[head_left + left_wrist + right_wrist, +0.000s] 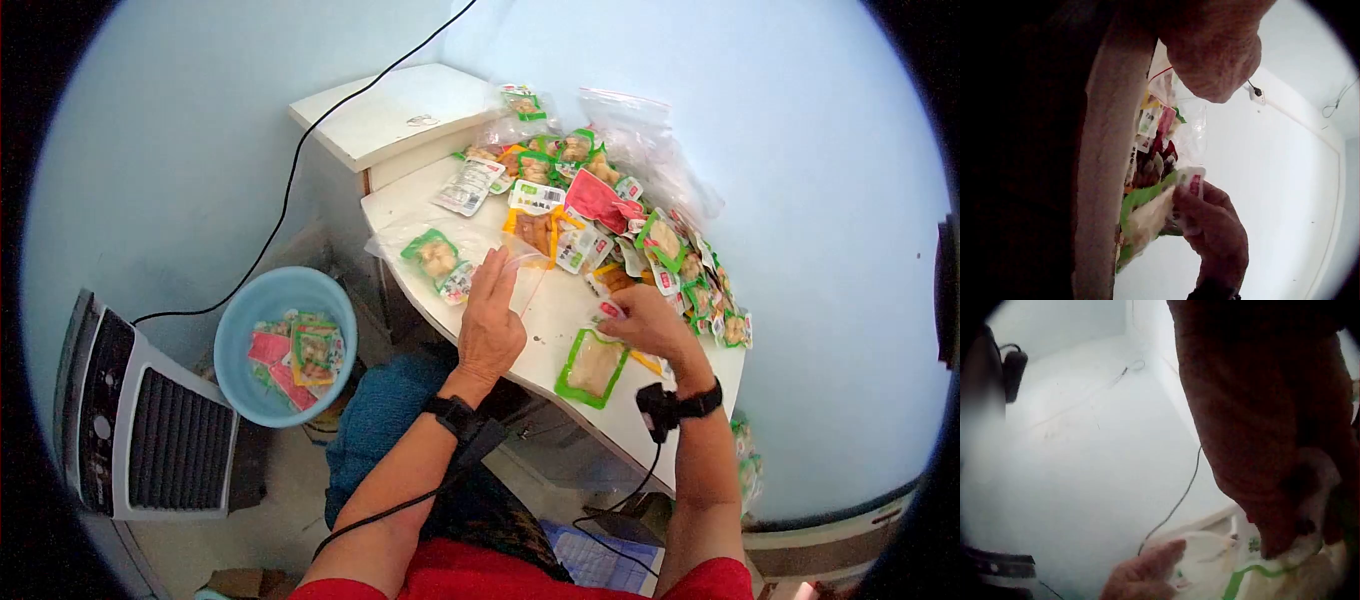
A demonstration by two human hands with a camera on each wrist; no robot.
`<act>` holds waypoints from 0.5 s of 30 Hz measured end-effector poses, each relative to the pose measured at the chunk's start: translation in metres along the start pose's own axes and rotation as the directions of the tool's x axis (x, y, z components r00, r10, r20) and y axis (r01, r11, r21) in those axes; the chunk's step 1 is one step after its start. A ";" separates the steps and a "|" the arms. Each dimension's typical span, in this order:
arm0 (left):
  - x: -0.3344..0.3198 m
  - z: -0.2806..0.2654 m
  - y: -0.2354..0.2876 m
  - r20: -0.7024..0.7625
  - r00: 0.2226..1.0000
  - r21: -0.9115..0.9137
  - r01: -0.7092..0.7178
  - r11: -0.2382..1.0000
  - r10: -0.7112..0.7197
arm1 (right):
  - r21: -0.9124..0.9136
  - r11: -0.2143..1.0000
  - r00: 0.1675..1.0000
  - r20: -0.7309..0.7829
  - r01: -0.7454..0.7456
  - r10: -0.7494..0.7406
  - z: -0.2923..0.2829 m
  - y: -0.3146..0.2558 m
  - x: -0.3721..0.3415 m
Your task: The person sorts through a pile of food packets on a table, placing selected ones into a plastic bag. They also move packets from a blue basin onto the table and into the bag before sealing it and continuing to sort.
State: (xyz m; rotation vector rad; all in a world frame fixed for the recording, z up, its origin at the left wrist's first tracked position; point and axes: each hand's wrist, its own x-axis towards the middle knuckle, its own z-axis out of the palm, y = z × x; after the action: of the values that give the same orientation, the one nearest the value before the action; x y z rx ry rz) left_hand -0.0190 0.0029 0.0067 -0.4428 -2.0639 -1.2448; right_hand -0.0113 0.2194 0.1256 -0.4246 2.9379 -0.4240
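My right hand (655, 325) pinches the top of a green-edged food packet (592, 370) with a pale filling, low over the front of the table. In the left wrist view, the right hand's fingers grip this packet (1147, 212) by its white top with a red label. My left hand (490, 330) lies with fingers extended at the mouth of a clear zip bag (395, 243). Inside that bag are a green-edged packet (437, 258) and a red-and-white piece. The left palm is hidden from the head view.
A large heap of packets (600, 200) covers the back and right of the white table (415, 190), with clear plastic bags (660, 150) behind. A blue basin (232, 330) holding several packets stands on the floor at left, beside an air cooler (150, 420). A black cable (295, 170) crosses the left side.
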 end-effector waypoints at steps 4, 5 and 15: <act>0.000 0.001 0.000 0.016 1.000 0.004 0.013 1.000 -0.013 | 0.536 0.841 0.992 -0.048 -0.071 0.115 -0.006 0.001 -0.028; 0.000 0.001 0.000 0.019 1.000 0.012 0.014 1.000 -0.014 | 0.662 0.747 0.987 -0.066 -0.066 0.146 -0.006 0.000 -0.032; 0.002 -0.004 0.005 0.058 0.998 -0.025 -0.005 1.000 0.006 | 0.988 0.084 0.956 -0.149 0.132 0.251 0.075 -0.006 -0.008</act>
State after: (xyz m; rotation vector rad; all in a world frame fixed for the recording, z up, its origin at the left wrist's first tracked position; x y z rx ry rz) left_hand -0.0160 0.0015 0.0126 -0.5014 -2.0960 -1.2692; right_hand 0.0113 0.1976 0.0570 0.0207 1.9508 -2.4260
